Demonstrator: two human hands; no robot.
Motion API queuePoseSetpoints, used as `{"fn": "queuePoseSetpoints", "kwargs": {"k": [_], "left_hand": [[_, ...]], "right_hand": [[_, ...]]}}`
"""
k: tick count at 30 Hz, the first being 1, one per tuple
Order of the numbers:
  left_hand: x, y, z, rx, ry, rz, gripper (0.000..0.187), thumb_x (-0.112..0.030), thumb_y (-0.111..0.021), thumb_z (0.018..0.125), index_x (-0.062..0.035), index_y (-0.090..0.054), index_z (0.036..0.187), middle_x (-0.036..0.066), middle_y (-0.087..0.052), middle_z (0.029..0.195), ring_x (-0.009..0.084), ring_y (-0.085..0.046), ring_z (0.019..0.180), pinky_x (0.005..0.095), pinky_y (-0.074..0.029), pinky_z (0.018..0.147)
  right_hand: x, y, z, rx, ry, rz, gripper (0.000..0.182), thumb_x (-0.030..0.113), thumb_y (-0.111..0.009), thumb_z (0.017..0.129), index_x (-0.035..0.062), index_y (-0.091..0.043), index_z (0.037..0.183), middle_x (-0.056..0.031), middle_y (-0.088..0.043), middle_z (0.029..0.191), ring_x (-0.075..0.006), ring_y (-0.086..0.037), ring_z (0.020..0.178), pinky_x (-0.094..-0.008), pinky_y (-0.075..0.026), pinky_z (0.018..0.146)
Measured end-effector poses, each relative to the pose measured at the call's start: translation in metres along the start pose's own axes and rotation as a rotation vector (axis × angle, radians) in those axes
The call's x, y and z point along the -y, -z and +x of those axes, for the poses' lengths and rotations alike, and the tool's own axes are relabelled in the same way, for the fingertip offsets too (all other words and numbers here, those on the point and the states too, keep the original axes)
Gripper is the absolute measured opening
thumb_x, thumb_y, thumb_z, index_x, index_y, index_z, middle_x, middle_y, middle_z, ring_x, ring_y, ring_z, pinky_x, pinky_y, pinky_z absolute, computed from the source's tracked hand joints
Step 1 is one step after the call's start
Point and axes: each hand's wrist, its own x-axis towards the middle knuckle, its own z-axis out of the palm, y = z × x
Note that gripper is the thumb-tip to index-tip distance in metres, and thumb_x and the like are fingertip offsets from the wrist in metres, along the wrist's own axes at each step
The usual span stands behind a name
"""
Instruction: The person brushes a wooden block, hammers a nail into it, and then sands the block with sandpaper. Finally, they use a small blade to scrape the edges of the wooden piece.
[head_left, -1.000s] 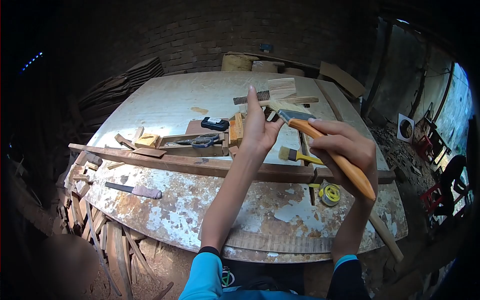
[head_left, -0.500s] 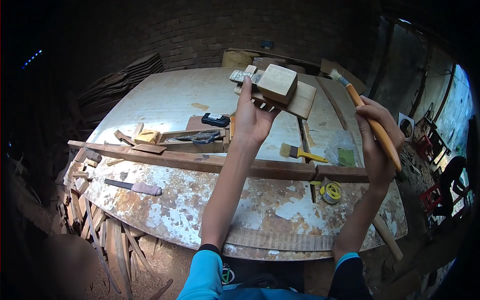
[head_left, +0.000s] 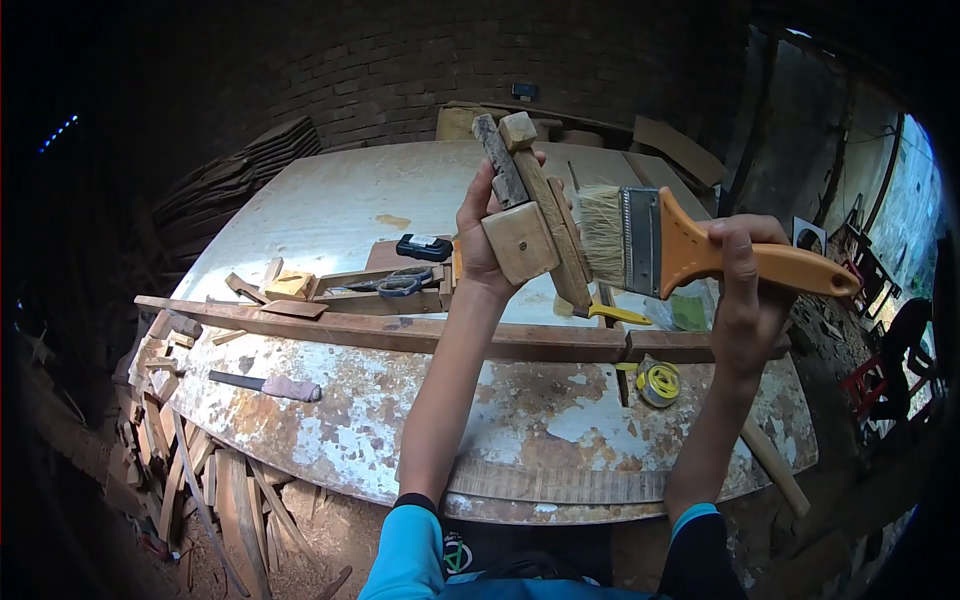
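My left hand (head_left: 478, 235) is raised over the workbench, closed around a wooden piece made of a narrow board with blocks on it (head_left: 520, 245). A square block with a small dark spot at its centre faces me, and a dark, worn strip runs along the upper part. In my right hand (head_left: 745, 275) is a wide paintbrush (head_left: 685, 245), its orange handle gripped by closed fingers. Its pale bristles point left, right at the board's edge. Below, a smaller yellow-handled brush (head_left: 622, 314) lies on the bench, partly behind the wooden piece.
A long wooden beam (head_left: 420, 338) crosses the workbench (head_left: 350, 430). Scissors (head_left: 405, 282) rest on a wooden tray behind it, near a black case (head_left: 424, 246). In front lie a yellow tape measure (head_left: 658, 383) and a cloth-wrapped tool (head_left: 288, 389). Scrap wood (head_left: 232, 500) is heaped at left.
My left hand has turned the wooden piece from nearly level to steeply tilted. My right hand has swung the paintbrush from upright and edge-on to broadside, its bristles now beside the piece.
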Motion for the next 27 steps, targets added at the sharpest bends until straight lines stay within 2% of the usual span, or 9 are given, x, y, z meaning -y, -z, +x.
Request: {"fn": "queuePoseSetpoints", "kwargs": {"k": [3,7,11,14,15,20,24,25,27], "left_hand": [[0.008,-0.005,0.001,0.067,0.001,0.131,0.051,-0.048,-0.035,0.095,-0.0085,-0.048,0.125,0.012,-0.053,0.116,0.0217,-0.06,0.105,0.0424,-0.056,0.087],[0.007,-0.018,-0.004,-0.033,0.021,0.602,0.051,-0.041,-0.031,0.098,-0.0031,-0.041,0.131,0.018,-0.057,0.115,0.0251,-0.061,0.104,0.0397,-0.058,0.085],[0.017,-0.017,0.0,-0.135,0.069,0.371,0.052,-0.043,-0.03,0.098,-0.0025,-0.044,0.128,0.017,-0.059,0.113,0.0242,-0.064,0.099,0.0365,-0.059,0.08],[0.03,-0.019,0.003,-0.228,0.083,0.258,0.056,-0.049,-0.031,0.097,-0.0043,-0.046,0.125,0.015,-0.061,0.108,0.0241,-0.065,0.095,0.0358,-0.059,0.08],[0.036,-0.02,0.005,-0.266,0.08,0.221,0.057,-0.052,-0.032,0.096,-0.0049,-0.047,0.125,0.014,-0.061,0.106,0.0241,-0.066,0.093,0.0357,-0.059,0.08],[0.068,-0.02,0.004,-0.361,0.271,-0.166,0.064,-0.065,-0.033,0.09,-0.0118,-0.052,0.119,0.011,-0.059,0.108,0.0219,-0.063,0.098,0.0372,-0.056,0.083],[0.082,-0.035,0.001,-0.565,0.36,0.075,0.075,-0.069,-0.023,0.089,-0.0105,-0.045,0.131,0.012,-0.055,0.121,0.0243,-0.055,0.113,0.0407,-0.043,0.101],[0.083,-0.033,0.001,-0.551,0.358,0.104,0.075,-0.069,-0.022,0.09,-0.0095,-0.044,0.13,0.012,-0.054,0.121,0.0243,-0.055,0.112,0.0403,-0.045,0.099],[0.085,-0.032,0.003,-0.52,0.353,0.163,0.076,-0.068,-0.019,0.09,-0.0075,-0.043,0.129,0.013,-0.053,0.121,0.0244,-0.056,0.111,0.0395,-0.048,0.095]], "right_hand": [[-0.003,-0.004,0.0,-0.107,0.181,-0.127,0.021,0.024,-0.064,0.089,0.0033,-0.061,0.086,-0.0048,-0.064,0.083,-0.01,-0.06,0.075,-0.0251,-0.048,0.071],[-0.002,-0.013,-0.001,0.121,0.181,-0.12,0.022,0.025,-0.065,0.088,0.003,-0.062,0.085,-0.0058,-0.064,0.082,-0.0099,-0.06,0.07,-0.0252,-0.048,0.062],[-0.002,-0.015,-0.001,0.144,0.165,-0.19,0.024,0.026,-0.068,0.085,0.0029,-0.061,0.085,-0.0061,-0.06,0.078,-0.012,-0.059,0.067,-0.0253,-0.046,0.057],[-0.011,-0.018,0.005,0.228,0.353,-0.25,0.031,0.031,-0.074,0.079,0.0037,-0.061,0.086,-0.0066,-0.057,0.079,-0.0138,-0.058,0.068,-0.0253,-0.046,0.058],[-0.012,-0.016,0.004,0.313,0.295,-0.218,0.041,0.036,-0.08,0.069,0.0046,-0.062,0.088,-0.0071,-0.053,0.084,-0.0143,-0.056,0.071,-0.0255,-0.046,0.058],[-0.014,-0.031,-0.008,0.277,0.293,-0.222,0.049,0.049,-0.074,0.074,0.0034,-0.062,0.088,-0.006,-0.048,0.088,-0.0141,-0.047,0.079,-0.0253,-0.039,0.067],[-0.012,-0.032,-0.013,0.029,0.353,-0.269,0.046,0.049,-0.061,0.085,0.0033,-0.061,0.083,-0.007,-0.05,0.082,-0.0164,-0.05,0.074,-0.0286,-0.04,0.064],[-0.016,-0.028,-0.012,-0.026,0.383,-0.274,0.042,0.046,-0.062,0.085,0.0042,-0.062,0.081,-0.0074,-0.051,0.08,-0.0174,-0.051,0.071,-0.0292,-0.042,0.062],[-0.013,-0.021,-0.007,-0.108,0.43,-0.398,0.048,0.049,-0.049,0.092,0.0035,-0.06,0.08,-0.0084,-0.052,0.078,-0.0187,-0.052,0.069,-0.0302,-0.042,0.061]]}}
